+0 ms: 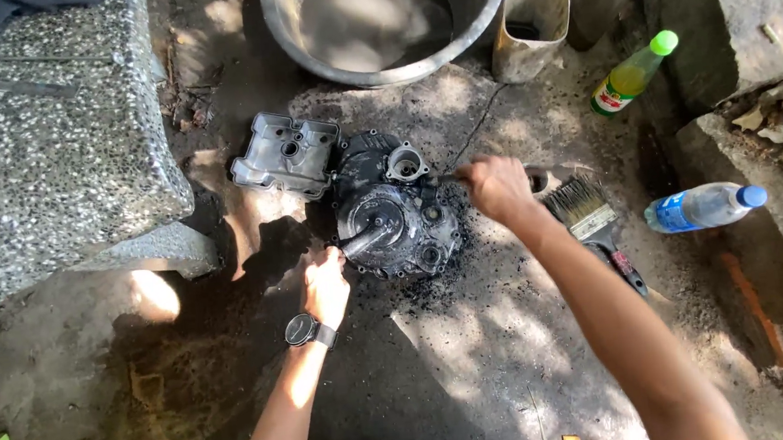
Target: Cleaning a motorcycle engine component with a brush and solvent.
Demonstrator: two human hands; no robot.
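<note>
A dark, grimy engine cover (391, 215) lies on the dirt ground (479, 354) beside a grey valve cover (284, 156). The left hand (326, 287) grips its lower edge, fingers curled; the right hand (496, 187) pinches a thin tool (444, 178) against it.

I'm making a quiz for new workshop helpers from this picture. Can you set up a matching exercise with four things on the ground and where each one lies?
Things:
1. paintbrush
2. grey valve cover
3. large metal basin
4. bottle with green cap

Places:
A. leaning against the stone block at upper right
B. directly left of the dirty engine cover
C. top centre, above the engine parts
D. just right of the right hand

Pairs: 1-D, 2-B, 3-C, 4-A
</note>
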